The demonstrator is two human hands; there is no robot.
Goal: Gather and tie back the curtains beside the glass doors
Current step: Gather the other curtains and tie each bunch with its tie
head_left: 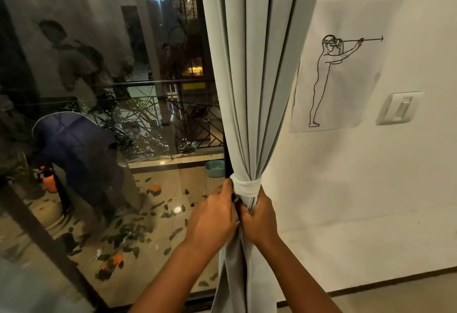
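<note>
Grey curtain [257,77] bunched between glass door [99,90] and wall [358,189] | white tie-back [244,185] wrapped round it | left hand [214,216], right hand [259,216] both clenched on fabric below tie

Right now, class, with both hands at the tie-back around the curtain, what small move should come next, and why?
Probably pull the tie's ends snug. The pale band already wraps the bunched curtain, and the left hand and right hand grip just below it, so the knot looks unfinished.
</note>
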